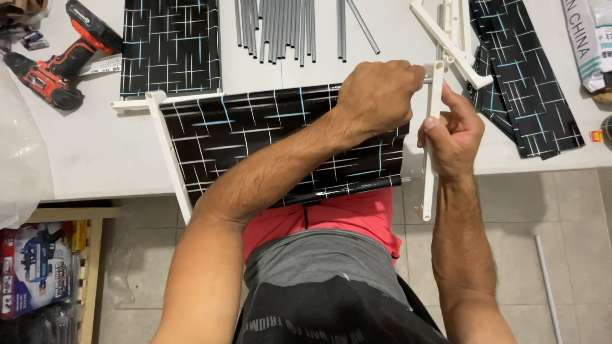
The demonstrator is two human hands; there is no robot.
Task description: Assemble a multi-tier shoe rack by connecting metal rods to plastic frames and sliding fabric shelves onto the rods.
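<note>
White plastic side rail (431, 153), upright at the counter (95, 153) edge, gripped in the right hand (454, 137); left hand (377, 95) fisted around a grey rod end at the rail's top socket, over the black patterned fabric panel (255, 137); grey tubes (277, 25) beyond.

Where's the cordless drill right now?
In the head view, the red and black cordless drill lies at the far left of the white table, left of a black patterned fabric panel.
</note>
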